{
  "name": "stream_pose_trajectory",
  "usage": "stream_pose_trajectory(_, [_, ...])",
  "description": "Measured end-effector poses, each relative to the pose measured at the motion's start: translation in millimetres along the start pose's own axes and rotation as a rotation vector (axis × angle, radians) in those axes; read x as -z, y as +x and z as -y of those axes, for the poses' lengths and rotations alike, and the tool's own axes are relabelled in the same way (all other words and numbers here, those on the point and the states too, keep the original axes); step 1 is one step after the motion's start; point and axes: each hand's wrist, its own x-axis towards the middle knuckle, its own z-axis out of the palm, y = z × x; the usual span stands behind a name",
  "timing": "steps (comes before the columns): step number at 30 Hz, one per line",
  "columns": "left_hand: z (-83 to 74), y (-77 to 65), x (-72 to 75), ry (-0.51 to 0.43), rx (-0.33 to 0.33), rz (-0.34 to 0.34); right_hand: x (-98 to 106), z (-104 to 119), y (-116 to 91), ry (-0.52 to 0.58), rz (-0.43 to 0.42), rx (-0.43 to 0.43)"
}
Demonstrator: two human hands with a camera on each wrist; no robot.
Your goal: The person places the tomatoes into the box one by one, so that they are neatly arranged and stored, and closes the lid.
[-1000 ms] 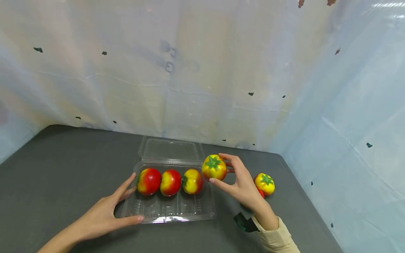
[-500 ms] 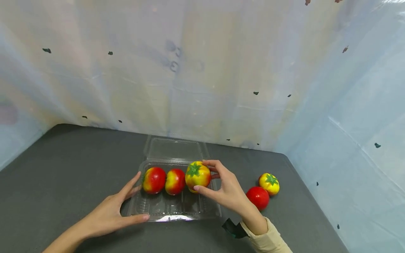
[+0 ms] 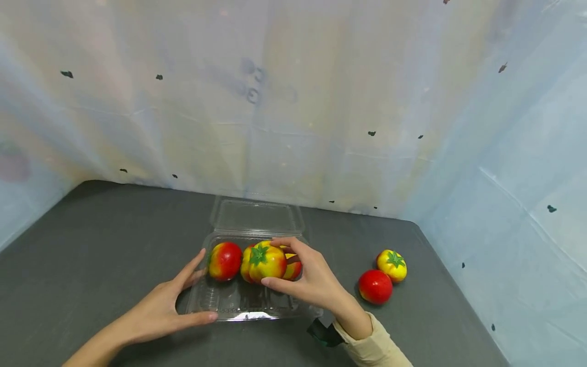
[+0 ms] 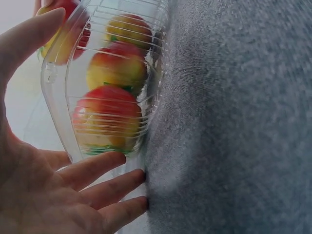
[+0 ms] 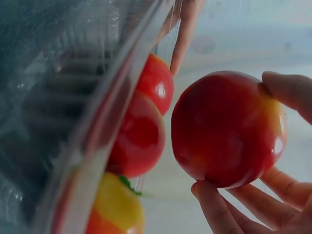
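In the head view, a clear plastic clamshell box (image 3: 231, 305) lies with its lid folded back. Three red-and-yellow tomatoes sit in a row in its back half: a left tomato (image 3: 225, 261), a partly hidden middle one and a right one (image 3: 294, 269). My right hand (image 3: 318, 283) holds another tomato (image 3: 268, 263) between thumb and fingertips, its green calyx facing up, above the middle one. The right wrist view shows this held tomato (image 5: 224, 131) apart from the row. My left hand (image 3: 165, 308) rests at the box's left end, fingers spread and fairly straight, thumb at the front corner.
To the right on the dark grey table (image 3: 440, 316) lie a red tomato (image 3: 375, 287) and a yellow tomato (image 3: 392, 265), side by side. The clear lid (image 3: 257, 216) lies toward the back. Pale sheeting (image 3: 293, 102) closes off the back and sides.
My right hand has carried its tomato leftward, from the box's right edge to over the middle tomato. The two loose tomatoes on the right have come into fuller view. My left hand stays at the box.
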Motion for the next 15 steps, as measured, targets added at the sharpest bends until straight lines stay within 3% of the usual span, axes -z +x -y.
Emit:
stream_pose_trajectory(7, [0.0,-2.8,-2.6,0.001,-0.008,-0.008,-11.3,5.7,3.2,0.026,0.003,0.039])
stream_pose_trajectory(15, [1.2,-1.5,-3.0,-0.020,-0.023,0.006,-23.7,14.1,7.6,0.057,0.006,0.007])
